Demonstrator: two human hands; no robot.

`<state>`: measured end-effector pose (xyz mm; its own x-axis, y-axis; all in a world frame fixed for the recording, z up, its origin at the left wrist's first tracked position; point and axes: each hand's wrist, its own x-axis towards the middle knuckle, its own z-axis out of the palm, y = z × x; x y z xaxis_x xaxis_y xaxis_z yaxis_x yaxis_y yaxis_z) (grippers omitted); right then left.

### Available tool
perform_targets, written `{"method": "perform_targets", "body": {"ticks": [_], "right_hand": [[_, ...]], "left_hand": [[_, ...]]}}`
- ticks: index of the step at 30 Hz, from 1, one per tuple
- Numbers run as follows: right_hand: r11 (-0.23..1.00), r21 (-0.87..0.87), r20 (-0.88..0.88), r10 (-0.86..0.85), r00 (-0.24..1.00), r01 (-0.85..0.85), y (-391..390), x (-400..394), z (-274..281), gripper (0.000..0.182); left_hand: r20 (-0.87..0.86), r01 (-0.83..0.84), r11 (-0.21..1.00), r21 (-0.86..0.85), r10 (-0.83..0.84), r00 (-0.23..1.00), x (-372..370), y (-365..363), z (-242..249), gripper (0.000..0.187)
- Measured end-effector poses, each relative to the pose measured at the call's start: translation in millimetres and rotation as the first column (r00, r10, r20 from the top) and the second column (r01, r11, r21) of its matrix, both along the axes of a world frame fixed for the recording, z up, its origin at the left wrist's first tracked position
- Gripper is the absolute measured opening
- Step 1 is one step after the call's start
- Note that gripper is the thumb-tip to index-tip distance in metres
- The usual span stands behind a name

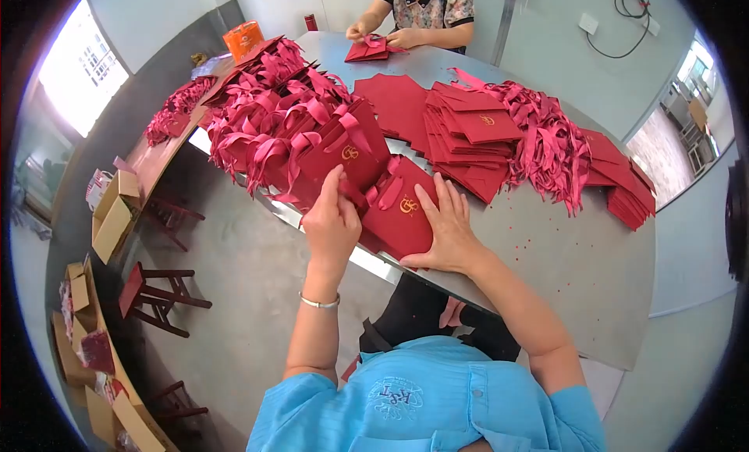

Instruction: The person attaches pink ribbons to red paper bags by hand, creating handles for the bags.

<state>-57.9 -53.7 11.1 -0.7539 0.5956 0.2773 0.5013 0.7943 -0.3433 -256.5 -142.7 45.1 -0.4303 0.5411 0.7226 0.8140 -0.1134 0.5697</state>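
A red paper bag [394, 214] with gold lettering and a ribbon lies near the table's front edge. My right hand [446, 226] rests on its right side, fingers spread. At the bag's left, my left hand [331, 216] is closed, index finger and thumb near the ribbon; what it holds, if anything, is hidden. Just beyond my hands stands a large pile of red bags with pink ribbons [289, 124]. Further right lie a stack of red bags without visible ribbons [472, 132] and a heap of loose pink ribbons [546, 140].
Across the grey table [577, 272], a co-worker's hands [382, 40] handle another red bag [367, 50]. More red bags [620, 179] lie at the right edge. An orange packet [243, 40] stands at the back left. Stools [160, 296] and cardboard boxes [115, 218] are at the left.
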Motion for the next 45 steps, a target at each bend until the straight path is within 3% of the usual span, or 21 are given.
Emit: {"method": "perform_targets", "body": {"ticks": [3,5,12,16,19,23,29,36,38,39,41,42,45], "right_hand": [[0.999,-0.001,0.023,-0.042,0.999,0.042,-8.7,11.2,9.7,0.133],[0.998,-0.040,0.030,-0.049,0.998,0.050,-14.3,19.4,8.9,0.134],[0.993,-0.061,0.163,-0.094,0.982,0.105,-26.1,4.9,-1.0,0.130],[0.994,-0.100,0.063,-0.047,0.997,0.053,-11.9,-9.3,0.9,0.123],[0.991,-0.113,0.104,-0.059,0.993,0.070,-2.7,-15.1,2.9,0.122],[0.996,-0.074,0.006,-0.056,0.998,0.056,-4.2,-6.6,-5.5,0.125],[0.998,-0.042,-0.031,-0.052,0.998,0.051,-5.1,2.8,-3.2,0.127],[0.998,-0.011,-0.081,-0.061,0.995,0.061,-6.5,29.6,2.4,0.126],[0.998,-0.051,-0.078,-0.030,0.996,0.026,-5.7,48.8,5.1,0.119],[0.998,-0.047,-0.079,-0.046,0.996,0.042,-4.0,60.3,5.8,0.119],[0.998,-0.042,-0.124,-0.050,0.991,0.045,3.0,86.5,7.2,0.108],[0.996,-0.029,-0.211,-0.093,0.973,0.088,8.6,99.4,1.1,0.094],[0.978,-0.029,-0.293,-0.208,0.933,0.209,31.1,152.8,-14.6,0.079]], "left_hand": [[-0.108,-0.025,0.999,0.047,0.030,0.994,1.4,-9.3,-3.1,0.043],[0.009,0.001,0.992,0.123,-0.002,1.000,2.5,-14.6,-9.5,0.042],[0.019,0.009,0.998,0.055,-0.010,1.000,-0.6,-16.0,-22.8,0.044],[0.095,0.062,0.997,0.052,-0.067,0.993,2.8,-12.4,-14.9,0.042],[0.145,0.129,0.989,0.071,-0.138,0.980,6.9,-2.7,-12.0,0.041],[0.155,0.089,0.996,0.007,-0.089,0.984,5.2,-19.7,-17.3,0.038],[0.036,0.087,0.996,0.025,-0.088,0.995,10.9,-27.0,-6.9,0.033],[-0.008,0.107,0.989,-0.105,-0.109,0.994,50.1,-31.4,10.9,0.020],[-0.003,0.301,0.948,-0.105,-0.303,0.953,72.5,-26.5,5.7,0.017],[-0.005,0.317,0.943,-0.102,-0.319,0.948,84.6,-22.6,5.8,0.017],[-0.076,0.515,0.831,-0.209,-0.539,0.839,111.9,-10.2,8.2,0.017],[-0.074,0.570,0.782,-0.252,-0.603,0.794,126.8,-3.9,12.2,0.017],[-0.095,0.702,0.634,-0.323,-0.760,0.643,174.1,25.8,18.2,0.016]]}}
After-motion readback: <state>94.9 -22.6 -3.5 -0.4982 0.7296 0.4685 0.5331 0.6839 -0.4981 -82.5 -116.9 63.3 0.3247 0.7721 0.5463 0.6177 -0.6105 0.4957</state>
